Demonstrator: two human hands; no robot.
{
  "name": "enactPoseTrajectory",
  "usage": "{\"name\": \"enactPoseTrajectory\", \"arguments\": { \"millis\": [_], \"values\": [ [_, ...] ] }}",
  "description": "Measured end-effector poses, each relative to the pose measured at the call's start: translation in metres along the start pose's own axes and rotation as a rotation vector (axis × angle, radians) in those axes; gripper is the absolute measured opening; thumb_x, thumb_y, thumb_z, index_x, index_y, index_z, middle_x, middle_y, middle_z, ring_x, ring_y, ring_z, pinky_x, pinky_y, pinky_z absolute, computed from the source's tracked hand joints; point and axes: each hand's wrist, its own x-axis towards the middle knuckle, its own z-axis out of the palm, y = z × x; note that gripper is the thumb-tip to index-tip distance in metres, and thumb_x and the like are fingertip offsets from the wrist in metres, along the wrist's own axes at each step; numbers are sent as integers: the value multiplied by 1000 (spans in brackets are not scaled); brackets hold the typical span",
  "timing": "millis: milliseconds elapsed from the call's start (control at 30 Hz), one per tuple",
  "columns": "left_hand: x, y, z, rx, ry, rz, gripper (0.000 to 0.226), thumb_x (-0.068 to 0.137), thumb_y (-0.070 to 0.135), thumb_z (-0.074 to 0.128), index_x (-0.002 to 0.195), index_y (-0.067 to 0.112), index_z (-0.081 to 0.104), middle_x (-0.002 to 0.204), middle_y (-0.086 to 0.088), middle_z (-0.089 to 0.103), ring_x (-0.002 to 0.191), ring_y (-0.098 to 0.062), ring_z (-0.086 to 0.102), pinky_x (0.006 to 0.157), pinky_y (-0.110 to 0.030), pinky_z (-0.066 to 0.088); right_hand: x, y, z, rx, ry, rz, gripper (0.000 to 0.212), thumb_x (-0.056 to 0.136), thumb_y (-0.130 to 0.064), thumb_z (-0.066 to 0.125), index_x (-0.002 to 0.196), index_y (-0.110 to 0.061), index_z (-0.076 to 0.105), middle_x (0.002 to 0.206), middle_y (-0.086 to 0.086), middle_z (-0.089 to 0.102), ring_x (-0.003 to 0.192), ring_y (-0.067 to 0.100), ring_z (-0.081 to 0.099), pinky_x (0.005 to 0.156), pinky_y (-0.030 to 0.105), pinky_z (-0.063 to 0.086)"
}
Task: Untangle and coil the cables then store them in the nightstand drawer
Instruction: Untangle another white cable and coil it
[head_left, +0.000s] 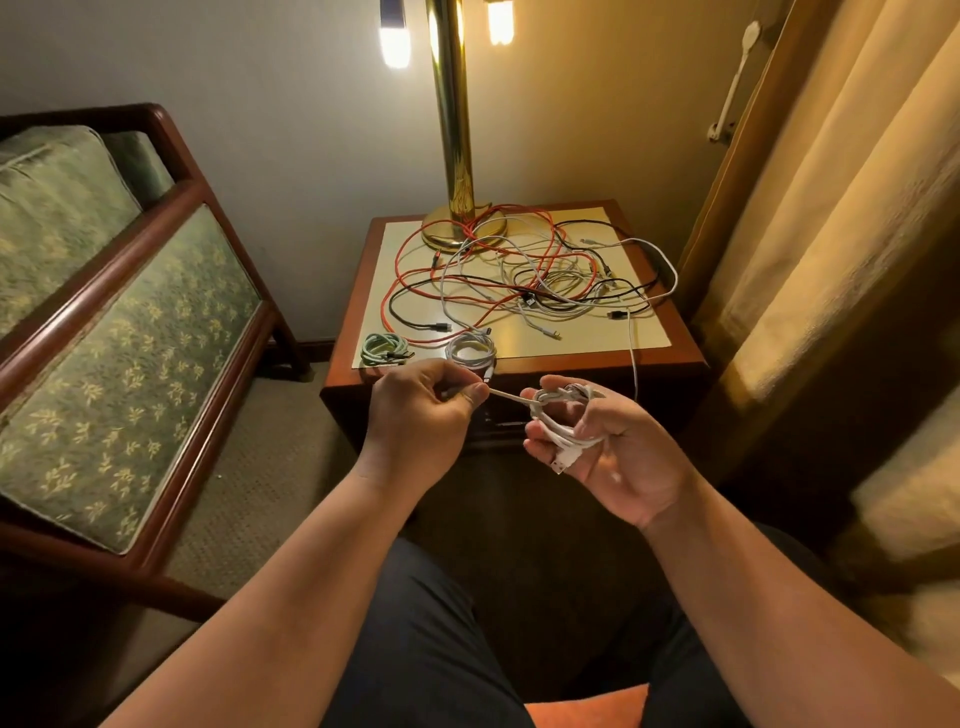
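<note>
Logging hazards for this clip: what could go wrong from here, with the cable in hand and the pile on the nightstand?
1. The coiled white cable sits in the right hand's curled fingers while the left hand pinches its free end. A sharp tug may spill the loops.
2. The long red cable lies across the brass lamp base. Pulling it free could rock the lamp.

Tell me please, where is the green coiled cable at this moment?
In the head view, the green coiled cable lies on the front left corner of the nightstand, just left of the white coiled cable and beyond the left hand.
</note>
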Motion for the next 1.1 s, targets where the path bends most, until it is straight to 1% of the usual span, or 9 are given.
{"name": "enactPoseTrajectory", "arguments": {
  "millis": [167,333,433,533,633,700,800,867,1100],
  "values": [
    [-2,8,4,-4,-18,-91,4,89,29,76,87,27,75,85,6,71,79,-14,71,72,-44,63,-9,-1,-11,-345,96,-60,36,96,-2,59,132,1,57,120,25,70,108,41,70,91,46,60],
    [-6,21,8,44,-322,-288,10,92,34,71,92,24,72,90,2,72,89,-16,70,85,-47,62,-12,0,-13,-486,195,-95,33,101,-3,55,134,-7,56,115,19,74,104,38,73,94,52,58],
    [-10,29,11,35,-437,-332,41,92,62,58,97,24,72,97,0,74,93,-19,70,86,-43,62,-11,0,-12,-509,188,-99,36,100,-3,57,136,-8,55,117,19,73,104,38,73,94,54,57],
    [-7,29,11,-199,-452,-565,78,79,80,40,110,16,71,104,-7,74,96,-26,71,76,-42,62,-9,-1,-10,-534,180,-99,35,99,-3,60,133,-10,58,119,17,73,104,36,73,93,54,57],
    [-2,20,9,-461,-459,-730,94,68,85,36,117,11,69,108,-16,75,97,-33,71,72,-42,59,-6,0,-9,-553,168,-91,34,99,-3,60,131,-13,59,119,16,73,105,34,73,92,53,58],
    [-1,15,9,-525,-472,-757,87,72,82,43,118,12,68,110,-18,74,92,-32,71,72,-43,60,-5,0,-9,-540,151,-85,31,100,-5,59,130,-13,60,119,15,73,107,34,72,91,52,59],
    [-4,10,13,-405,-470,-621,45,85,49,71,114,14,71,106,-15,75,85,-26,71,80,-45,62,-3,1,-10,-482,117,-37,27,106,-16,51,131,-11,60,119,17,73,111,37,70,94,54,57],
    [-6,9,16,-377,-444,-570,37,79,33,82,108,12,74,99,-14,77,81,-23,72,75,-41,63,0,3,-12,-472,99,-12,32,108,-26,45,131,-10,62,123,17,71,115,38,68,96,55,55],
    [-3,3,21,-353,-319,-526,22,83,18,82,102,8,74,91,-16,77,75,-23,73,72,-39,63,17,5,-16,-620,62,24,50,104,-52,39,127,-18,65,121,6,72,112,25,70,95,47,58]
  ]
}}
